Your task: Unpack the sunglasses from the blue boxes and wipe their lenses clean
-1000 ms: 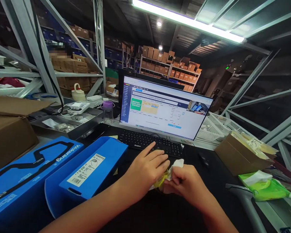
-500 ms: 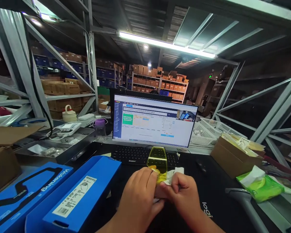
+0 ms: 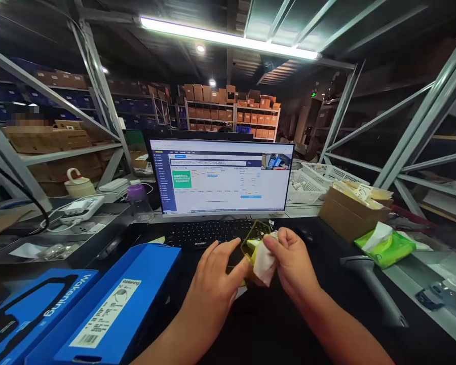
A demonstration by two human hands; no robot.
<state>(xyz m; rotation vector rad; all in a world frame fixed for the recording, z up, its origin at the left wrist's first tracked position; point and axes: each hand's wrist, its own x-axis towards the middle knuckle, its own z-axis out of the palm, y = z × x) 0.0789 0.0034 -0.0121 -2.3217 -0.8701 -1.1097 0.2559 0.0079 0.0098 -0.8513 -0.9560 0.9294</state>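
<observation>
A clear yellow plastic lens (image 3: 255, 236) is held up over the desk in front of the keyboard (image 3: 209, 233). My left hand (image 3: 213, 284) grips its lower left edge with thumb and fingers. My right hand (image 3: 291, 263) pinches a white cloth (image 3: 265, 263) against the lens face. Both hands hover just above the black desk mat (image 3: 273, 324), below the monitor (image 3: 222, 177).
An open blue box (image 3: 110, 309) and its blue lid (image 3: 26, 319) lie at the front left. A barcode scanner (image 3: 368, 284), a green tissue pack (image 3: 387, 248) and a cardboard box (image 3: 349, 213) sit to the right. Metal shelving frames both sides.
The view has swung left and tilted. The yellow lens has turned from upright to tilted, and my right hand has brought the white cloth up onto it.
</observation>
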